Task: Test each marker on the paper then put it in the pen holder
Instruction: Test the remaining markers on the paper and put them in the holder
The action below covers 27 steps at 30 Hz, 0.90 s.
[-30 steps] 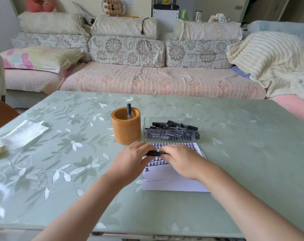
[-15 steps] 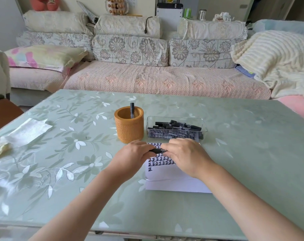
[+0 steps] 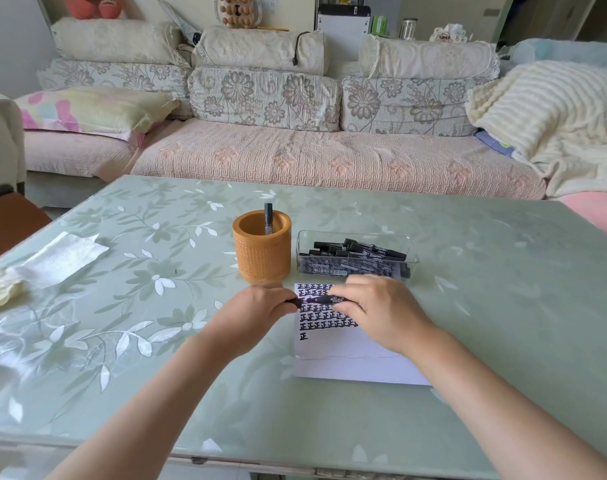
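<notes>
A black marker [image 3: 324, 300] lies level between both hands just above the white paper [image 3: 350, 355], whose top rows are filled with black marks. My left hand [image 3: 257, 311] pinches its left end, where the cap sits. My right hand [image 3: 378, 310] grips its barrel. Behind them stands an orange pen holder [image 3: 262, 251] with one black marker [image 3: 268, 218] upright in it. To its right a clear plastic tray [image 3: 355, 254] holds several black markers.
The green floral table [image 3: 485, 306] carries a white tissue [image 3: 57, 258] and crumpled cloth at the left. A sofa with cushions and a blanket [image 3: 551, 116] runs along the far side. A brown chair edge [image 3: 7, 220] is at far left.
The hands have drawn slightly apart along the marker, so more of its barrel shows between them. The view has shifted a little.
</notes>
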Motion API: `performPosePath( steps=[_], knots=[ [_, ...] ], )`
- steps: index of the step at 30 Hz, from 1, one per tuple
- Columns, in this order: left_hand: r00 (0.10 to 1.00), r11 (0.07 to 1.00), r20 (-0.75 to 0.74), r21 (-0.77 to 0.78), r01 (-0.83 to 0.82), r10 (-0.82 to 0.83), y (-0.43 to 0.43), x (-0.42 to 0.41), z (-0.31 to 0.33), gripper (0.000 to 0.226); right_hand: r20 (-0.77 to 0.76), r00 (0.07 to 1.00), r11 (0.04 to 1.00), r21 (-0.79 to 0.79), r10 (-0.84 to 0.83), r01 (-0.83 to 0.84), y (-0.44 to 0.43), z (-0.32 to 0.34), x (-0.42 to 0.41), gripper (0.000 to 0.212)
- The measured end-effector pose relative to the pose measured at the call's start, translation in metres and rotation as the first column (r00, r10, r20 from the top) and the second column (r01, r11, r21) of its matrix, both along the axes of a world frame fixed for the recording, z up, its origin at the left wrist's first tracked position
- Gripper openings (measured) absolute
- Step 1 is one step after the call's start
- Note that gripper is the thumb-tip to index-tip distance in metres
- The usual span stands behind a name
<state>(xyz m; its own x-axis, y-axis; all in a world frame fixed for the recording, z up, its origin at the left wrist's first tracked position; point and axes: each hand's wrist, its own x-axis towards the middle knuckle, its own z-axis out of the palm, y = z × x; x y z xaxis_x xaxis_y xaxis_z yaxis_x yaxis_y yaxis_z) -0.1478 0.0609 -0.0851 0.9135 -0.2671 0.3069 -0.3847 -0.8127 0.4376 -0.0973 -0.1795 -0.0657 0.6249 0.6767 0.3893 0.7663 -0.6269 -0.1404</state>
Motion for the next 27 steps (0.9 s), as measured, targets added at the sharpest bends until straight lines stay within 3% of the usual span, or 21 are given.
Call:
performPosePath(
  steps=[4, 6, 9, 13, 16, 21, 27],
  knots=[
    [0.993, 0.993, 0.034, -0.044, -0.107, 0.109, 0.009, -0.001, -0.008, 0.017, -0.233, 0.964, 0.992, -0.035, -0.129, 0.124, -0.007, -0.006, -0.002, 0.026],
    [0.982, 0.981, 0.015, 0.038, -0.191, 0.19, 0.008, -0.001, -0.016, 0.024, -0.315, 0.94, 0.99, 0.002, -0.135, 0.142, -0.006, -0.008, -0.004, 0.031],
    [0.969, 0.96, 0.057, 0.132, -0.246, 0.24, 0.008, -0.002, -0.026, 0.023, -0.422, 0.903, 0.986, 0.098, -0.08, 0.133, -0.003, -0.007, -0.009, 0.047],
    [0.968, 0.96, 0.091, 0.134, -0.247, 0.236, 0.007, -0.001, -0.031, 0.017, -0.48, 0.877, 0.963, 0.246, 0.02, 0.112, 0.001, -0.01, -0.014, 0.037],
    [0.968, 0.963, 0.106, 0.125, -0.24, 0.228, 0.008, -0.003, -0.034, 0.027, -0.553, 0.83, 0.926, 0.348, 0.078, 0.145, 0.003, -0.013, -0.014, 0.049],
    [0.975, 0.993, 0.194, -0.001, -0.114, 0.112, 0.003, -0.018, -0.031, 0.02, -0.601, 0.79, 0.933, 0.34, 0.122, 0.115, 0.003, -0.015, -0.013, 0.081],
    [0.987, 0.991, 0.123, -0.068, 0.111, -0.102, -0.007, -0.038, -0.033, 0.012, -0.628, 0.748, 0.899, 0.426, 0.214, 0.1, 0.012, -0.015, -0.018, 0.09]
  ],
)
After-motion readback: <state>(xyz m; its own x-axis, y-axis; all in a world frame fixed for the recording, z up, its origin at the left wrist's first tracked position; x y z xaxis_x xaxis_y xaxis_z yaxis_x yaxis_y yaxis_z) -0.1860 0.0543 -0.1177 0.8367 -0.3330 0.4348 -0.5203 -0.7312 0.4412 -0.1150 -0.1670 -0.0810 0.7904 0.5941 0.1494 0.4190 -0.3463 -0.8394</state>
